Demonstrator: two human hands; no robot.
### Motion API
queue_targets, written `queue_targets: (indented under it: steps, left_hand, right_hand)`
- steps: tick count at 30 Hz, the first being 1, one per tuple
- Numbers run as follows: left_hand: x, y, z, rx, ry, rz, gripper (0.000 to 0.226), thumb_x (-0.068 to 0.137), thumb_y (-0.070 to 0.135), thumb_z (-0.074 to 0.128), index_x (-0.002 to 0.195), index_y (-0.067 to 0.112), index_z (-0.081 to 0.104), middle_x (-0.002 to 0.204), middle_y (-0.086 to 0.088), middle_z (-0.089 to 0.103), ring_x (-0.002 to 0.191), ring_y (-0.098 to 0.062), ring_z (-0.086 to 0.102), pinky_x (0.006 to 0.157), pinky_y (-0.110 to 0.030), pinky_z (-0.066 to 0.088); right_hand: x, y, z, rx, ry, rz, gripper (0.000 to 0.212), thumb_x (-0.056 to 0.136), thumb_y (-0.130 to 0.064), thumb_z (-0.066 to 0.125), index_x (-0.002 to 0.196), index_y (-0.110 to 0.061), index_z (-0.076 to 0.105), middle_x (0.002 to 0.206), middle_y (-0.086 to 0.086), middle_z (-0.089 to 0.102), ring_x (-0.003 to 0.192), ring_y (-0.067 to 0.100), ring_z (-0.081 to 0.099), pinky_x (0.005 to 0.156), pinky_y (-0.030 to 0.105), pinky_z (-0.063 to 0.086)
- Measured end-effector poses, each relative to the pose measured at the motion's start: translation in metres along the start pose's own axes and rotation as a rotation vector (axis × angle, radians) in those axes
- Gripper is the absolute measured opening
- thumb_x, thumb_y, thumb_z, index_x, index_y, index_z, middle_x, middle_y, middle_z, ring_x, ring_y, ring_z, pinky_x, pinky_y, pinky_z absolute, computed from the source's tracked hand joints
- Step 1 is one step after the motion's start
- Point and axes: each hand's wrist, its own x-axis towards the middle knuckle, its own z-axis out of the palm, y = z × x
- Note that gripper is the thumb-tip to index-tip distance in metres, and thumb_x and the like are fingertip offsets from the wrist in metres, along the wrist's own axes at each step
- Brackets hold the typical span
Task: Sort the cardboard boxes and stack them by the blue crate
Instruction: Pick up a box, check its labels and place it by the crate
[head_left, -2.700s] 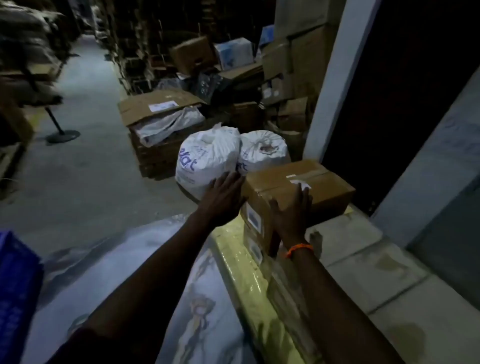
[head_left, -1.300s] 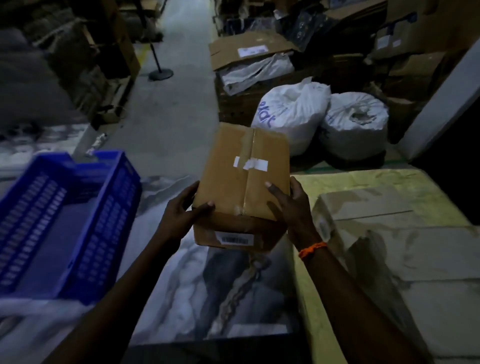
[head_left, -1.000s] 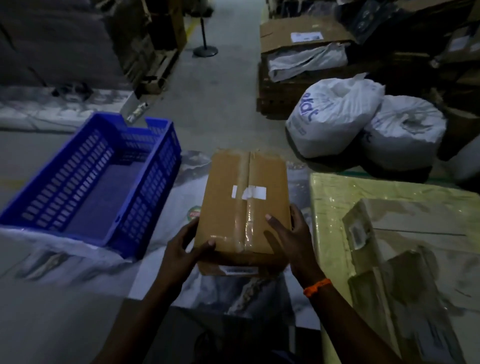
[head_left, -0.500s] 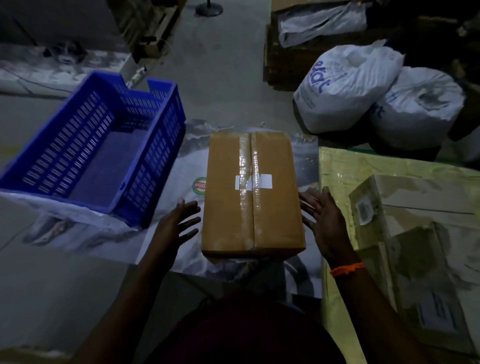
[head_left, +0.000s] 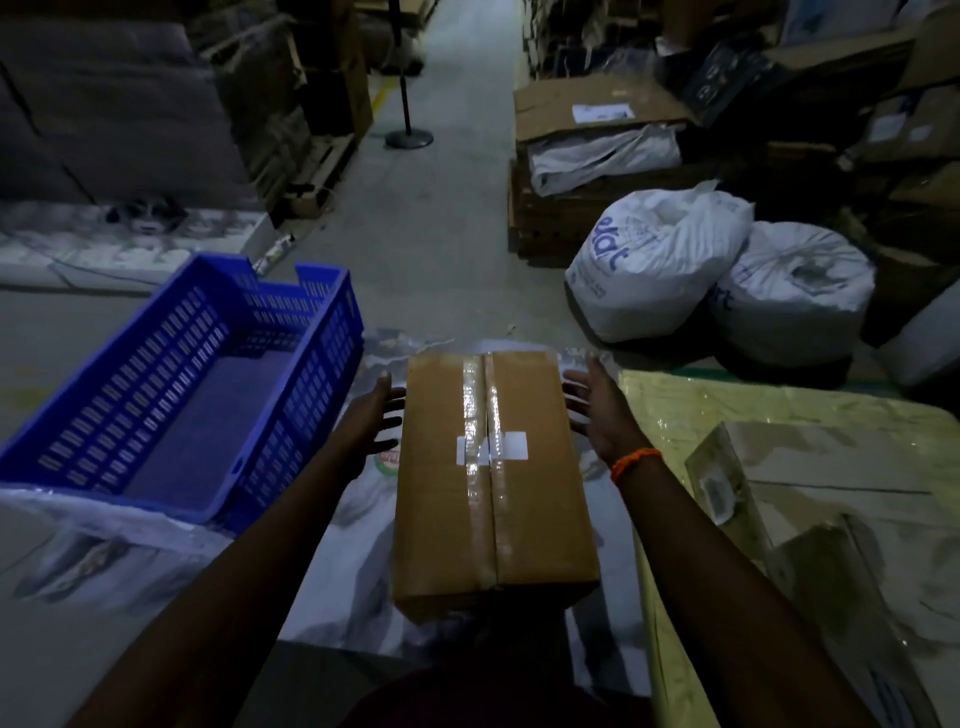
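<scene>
From the head camera, the step in hand looks like the setting-down of one box: a cardboard box (head_left: 493, 483) lies flat on a pale printed sheet (head_left: 337, 577) spread on the floor, just to the right of the blue crate (head_left: 171, 389) and apart from it by a strip of sheet. The left hand (head_left: 371, 423) hovers at the box's left edge, fingers spread and pointing forward, and I cannot tell whether the fingertips touch the cardboard. The right hand (head_left: 597, 410) stands off the right edge with its palm turned inward and fingers spread, gripping nothing; an orange band (head_left: 635, 462) circles that wrist.

By my judgement this box is placed, and the next move calls for turning to the right, where more boxes (head_left: 810, 525) lie on a yellow-green wrapped surface (head_left: 727, 410), picking one that matches in size, and laying it squarely on top or alongside (the light is poor, so their labels and edges are hard to read).

The box itself is plain brown, long and narrow, lying with its long side running away from the person. Clear shiny tape runs down the middle seam, and a small white sticker crosses it near the centre. Its corners look sharp and undamaged. The crate is empty. Two white sacks (head_left: 717, 270) sit further off on the right.
</scene>
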Motion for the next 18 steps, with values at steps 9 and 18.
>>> queue_targets:
  steps: [9,18]
  left_hand:
    - [-0.003,0.01,0.01,-0.085,-0.052,0.019,0.069,0.098,0.075,0.026,0.139,0.031,0.06,0.132,0.008,0.062,0.122,-0.019,0.056,0.095,-0.044,0.048]
    - [-0.003,0.057,0.001,-0.384,-0.088,0.111,0.078,0.093,0.082,0.021,0.132,0.029,0.064,0.146,0.001,0.056,0.134,-0.02,0.05,0.107,-0.056,0.039]
  right_hand:
    - [0.011,-0.011,0.004,-0.018,-0.026,0.07,0.072,0.098,-0.075,0.035,0.128,-0.019,0.069,0.124,0.005,0.072,0.117,0.026,0.065,0.101,0.044,0.051]
    - [-0.009,-0.063,0.005,0.16,-0.069,-0.141,0.07,0.103,-0.07,0.029,0.131,-0.02,0.068,0.132,0.005,0.07,0.126,0.024,0.06,0.101,0.046,0.048]
